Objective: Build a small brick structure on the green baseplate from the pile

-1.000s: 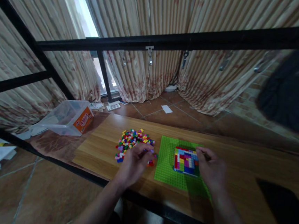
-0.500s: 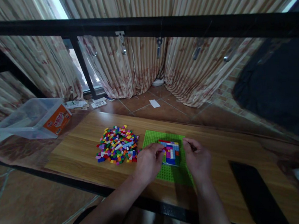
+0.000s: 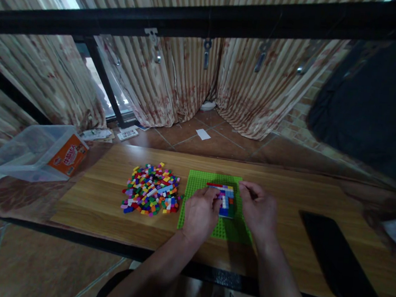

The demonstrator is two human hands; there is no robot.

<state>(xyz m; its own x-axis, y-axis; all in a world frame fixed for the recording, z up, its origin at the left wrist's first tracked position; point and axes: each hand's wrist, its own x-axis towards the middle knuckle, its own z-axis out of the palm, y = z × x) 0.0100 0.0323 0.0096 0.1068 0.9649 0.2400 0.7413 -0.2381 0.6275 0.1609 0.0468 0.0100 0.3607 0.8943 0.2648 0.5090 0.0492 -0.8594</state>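
Note:
A green studded baseplate (image 3: 195, 178) lies on the wooden table, and a square patch of coloured toy bricks (image 3: 227, 204) is built on it in blue, white, red and other colours. My left hand (image 3: 201, 213) reaches over the left side of this patch, fingertips pinched together down at the bricks and covering part of them. Whatever sits between those fingertips is hidden. My right hand (image 3: 259, 214) is at the plate's right edge, beside the patch, with its fingers curled and thumb close to the index finger. No clear object shows in it.
A loose heap of small coloured bricks (image 3: 152, 191) lies left of the baseplate. A clear plastic box (image 3: 27, 152) with an orange label stands at the far left. On the right of the table lies a flat black panel (image 3: 337, 258). A black rail (image 3: 195, 16) crosses beyond.
My left hand has moved slightly right over the brick patch, covering more of it. The right hand stays curled beside the patch. The whole view has shifted a little.

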